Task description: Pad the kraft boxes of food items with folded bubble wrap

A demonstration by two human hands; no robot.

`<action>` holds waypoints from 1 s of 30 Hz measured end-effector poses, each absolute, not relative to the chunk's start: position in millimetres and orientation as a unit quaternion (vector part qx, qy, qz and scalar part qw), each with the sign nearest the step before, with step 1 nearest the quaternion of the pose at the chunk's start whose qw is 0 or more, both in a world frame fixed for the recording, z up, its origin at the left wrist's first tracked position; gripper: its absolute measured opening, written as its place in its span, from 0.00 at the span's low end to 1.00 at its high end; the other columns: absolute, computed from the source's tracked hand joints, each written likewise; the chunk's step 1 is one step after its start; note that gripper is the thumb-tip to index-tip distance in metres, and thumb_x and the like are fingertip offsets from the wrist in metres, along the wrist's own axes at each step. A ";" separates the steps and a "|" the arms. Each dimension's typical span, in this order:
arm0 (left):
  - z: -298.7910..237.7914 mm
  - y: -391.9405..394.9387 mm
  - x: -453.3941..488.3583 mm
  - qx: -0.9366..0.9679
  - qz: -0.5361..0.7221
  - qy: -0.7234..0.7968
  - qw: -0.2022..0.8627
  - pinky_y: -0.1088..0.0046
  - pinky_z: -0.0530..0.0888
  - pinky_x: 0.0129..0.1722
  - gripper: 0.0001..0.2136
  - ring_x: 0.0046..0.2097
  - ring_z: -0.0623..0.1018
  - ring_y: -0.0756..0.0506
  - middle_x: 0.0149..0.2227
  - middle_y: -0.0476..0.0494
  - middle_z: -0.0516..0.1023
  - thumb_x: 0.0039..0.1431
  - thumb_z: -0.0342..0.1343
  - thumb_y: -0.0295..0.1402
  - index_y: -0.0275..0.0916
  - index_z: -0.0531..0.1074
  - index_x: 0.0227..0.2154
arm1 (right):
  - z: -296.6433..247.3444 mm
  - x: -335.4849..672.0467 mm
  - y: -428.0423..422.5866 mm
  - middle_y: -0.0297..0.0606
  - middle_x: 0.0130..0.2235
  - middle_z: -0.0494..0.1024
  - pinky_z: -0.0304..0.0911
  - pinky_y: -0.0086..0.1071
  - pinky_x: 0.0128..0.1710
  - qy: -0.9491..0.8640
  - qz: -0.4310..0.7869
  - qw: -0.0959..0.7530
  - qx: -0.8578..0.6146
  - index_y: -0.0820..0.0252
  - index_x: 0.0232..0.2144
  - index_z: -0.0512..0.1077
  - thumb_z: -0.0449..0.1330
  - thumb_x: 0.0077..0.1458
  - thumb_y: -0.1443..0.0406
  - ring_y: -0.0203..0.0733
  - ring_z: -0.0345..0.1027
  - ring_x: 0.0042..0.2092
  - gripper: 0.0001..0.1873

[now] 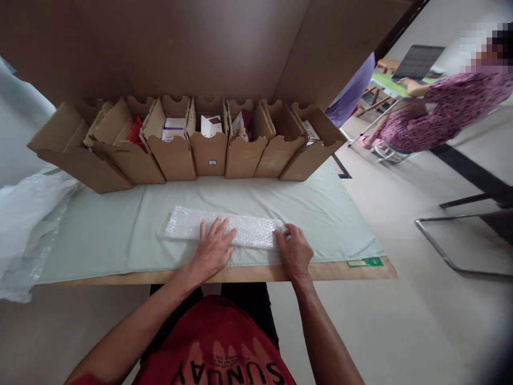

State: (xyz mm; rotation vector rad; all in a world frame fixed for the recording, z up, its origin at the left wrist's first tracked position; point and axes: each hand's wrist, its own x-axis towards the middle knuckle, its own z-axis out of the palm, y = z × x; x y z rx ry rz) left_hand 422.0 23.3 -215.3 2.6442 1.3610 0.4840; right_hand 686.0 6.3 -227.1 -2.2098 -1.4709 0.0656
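A long, flat strip of bubble wrap [256, 227] lies on the pale green cloth, slightly slanted. Whether anything is inside it, I cannot tell. My left hand [214, 246] rests on the strip near its middle, fingers spread and stretched out. At the strip's right end, my right hand [295, 250] has its thumb and bent fingers closed on the edge of the bubble wrap.
Several cardboard boxes [210, 155] stand in a row behind the strip, some holding small packages. Clear plastic bags [30, 224] hang over the table's left side. A green label [365, 262] is near the front right corner. Beyond, a person [444, 109] sits at a laptop [419, 61].
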 end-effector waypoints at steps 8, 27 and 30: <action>-221.1 17.6 418.1 0.866 0.050 0.475 0.148 0.27 0.39 0.66 0.28 0.74 0.49 0.27 0.74 0.36 0.52 0.69 0.51 0.49 0.49 0.61 0.68 | -214.7 690.2 -2.6 0.46 0.45 0.78 0.59 0.36 0.37 -0.581 -0.051 0.271 -0.765 0.61 0.46 0.76 0.57 0.64 0.56 0.47 0.71 0.41 0.17; -239.4 34.2 280.0 0.824 0.090 0.558 0.051 0.44 0.57 0.68 0.26 0.71 0.60 0.31 0.71 0.37 0.62 0.68 0.48 0.44 0.43 0.65 0.66 | -236.3 657.6 -29.4 0.47 0.66 0.69 0.55 0.48 0.65 -0.752 0.058 0.190 -0.628 0.61 0.61 0.70 0.48 0.70 0.58 0.52 0.59 0.68 0.24; -242.0 34.1 271.8 0.836 0.100 0.538 0.049 0.44 0.59 0.67 0.29 0.70 0.62 0.30 0.69 0.35 0.64 0.63 0.53 0.46 0.40 0.68 0.64 | -219.7 678.1 -30.8 0.45 0.60 0.76 0.60 0.45 0.60 -0.721 0.080 0.233 -0.648 0.57 0.56 0.74 0.47 0.70 0.59 0.50 0.66 0.63 0.21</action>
